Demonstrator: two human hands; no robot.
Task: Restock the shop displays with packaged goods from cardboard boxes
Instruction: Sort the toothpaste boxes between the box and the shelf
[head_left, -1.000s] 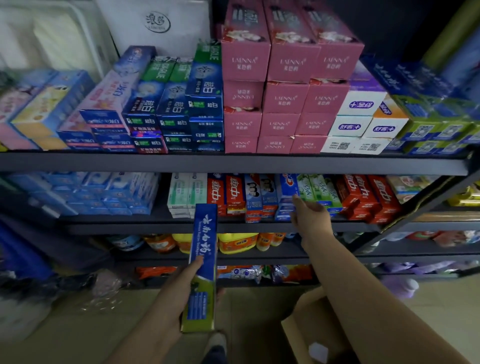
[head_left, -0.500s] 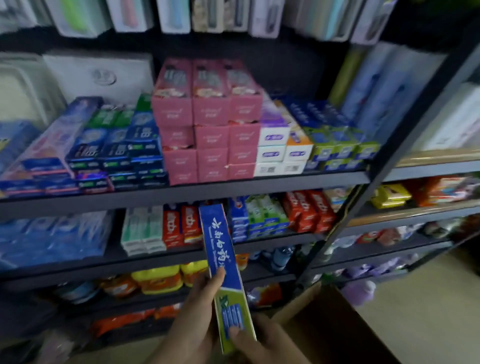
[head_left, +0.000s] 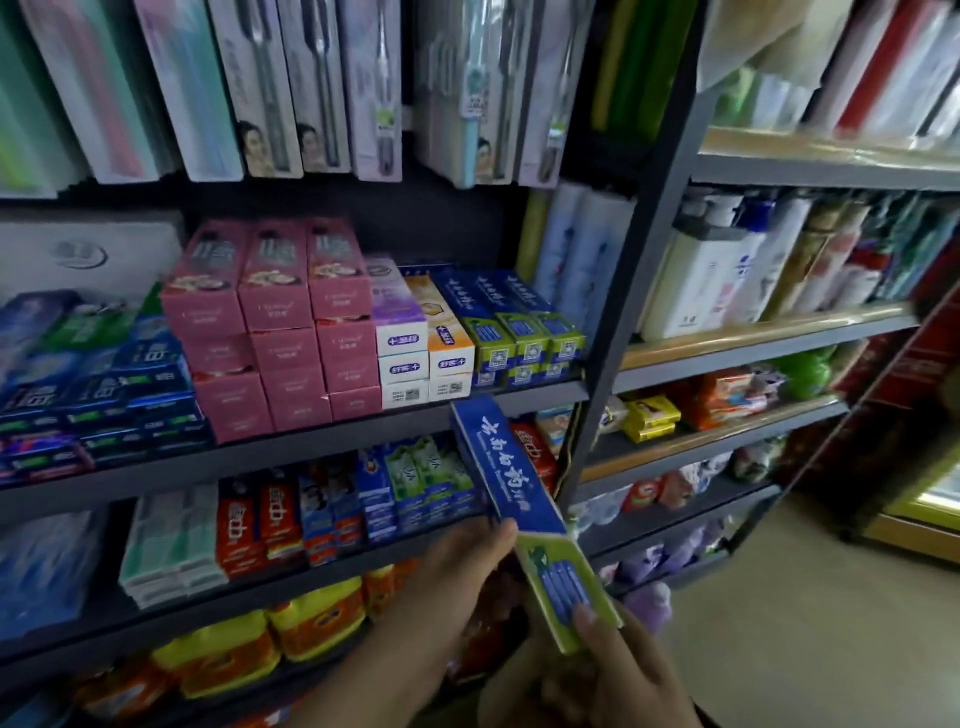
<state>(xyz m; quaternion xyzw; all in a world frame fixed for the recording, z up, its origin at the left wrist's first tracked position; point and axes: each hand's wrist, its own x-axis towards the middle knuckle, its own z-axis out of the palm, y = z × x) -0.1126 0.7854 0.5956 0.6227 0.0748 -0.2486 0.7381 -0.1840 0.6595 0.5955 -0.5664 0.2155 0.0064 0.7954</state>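
Note:
A long blue and green toothpaste box (head_left: 524, 509) is held tilted in front of the shelves, its blue end up near the upper shelf edge. My left hand (head_left: 457, 577) grips it along its left side at the middle. My right hand (head_left: 613, 670) holds its green lower end, thumb on the front face. Matching blue and green boxes (head_left: 519, 332) lie stacked at the right end of the upper shelf (head_left: 311, 441), just above the held box. The cardboard box is hidden from view.
Pink boxes (head_left: 280, 322), white boxes and dark blue toothpaste packs fill the upper shelf. Red, blue and green packs stand on the shelf below. Toothbrush packs (head_left: 291, 88) hang above. A dark upright post (head_left: 618, 322) separates a right bay with bottles and soap.
My right hand left the lower shelf and came down to take the box's green end. The view swung up and right, and the box now tilts toward the upper shelf's right end.

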